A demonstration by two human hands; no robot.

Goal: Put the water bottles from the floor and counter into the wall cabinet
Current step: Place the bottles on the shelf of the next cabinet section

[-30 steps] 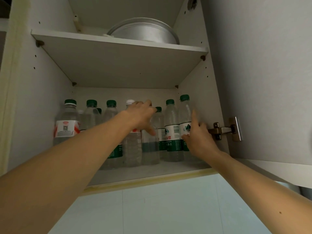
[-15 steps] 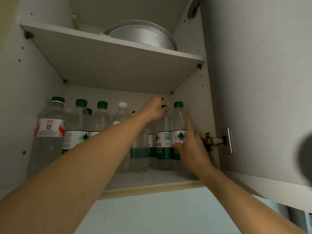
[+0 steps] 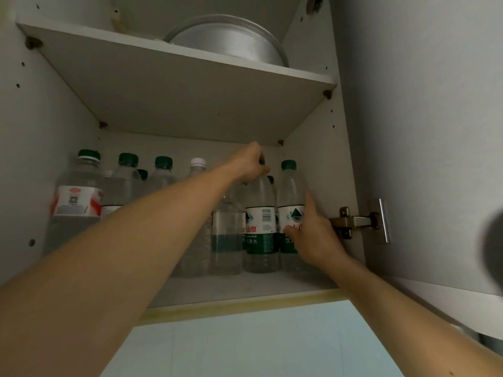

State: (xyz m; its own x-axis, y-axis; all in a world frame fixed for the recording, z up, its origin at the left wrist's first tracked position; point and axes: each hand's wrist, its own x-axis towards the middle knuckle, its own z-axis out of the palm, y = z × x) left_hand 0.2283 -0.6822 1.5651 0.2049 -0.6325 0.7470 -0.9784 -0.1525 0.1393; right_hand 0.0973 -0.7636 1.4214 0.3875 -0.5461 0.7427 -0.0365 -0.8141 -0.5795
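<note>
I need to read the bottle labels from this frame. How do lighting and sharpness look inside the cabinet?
Head view: the lower shelf is dim under the upper shelf; the green-label bottle by the right hand is readable, the red-label bottle soft; a dark blur intrudes at the right edge, and wide-angle distortion bends the cabinet lines.

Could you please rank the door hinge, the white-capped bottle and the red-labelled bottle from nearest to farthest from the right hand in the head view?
From the right hand:
1. Door hinge, just to its right on the cabinet side.
2. White-capped bottle, mid-shelf, to its left.
3. Red-labelled bottle, at the shelf's far left end.
</note>
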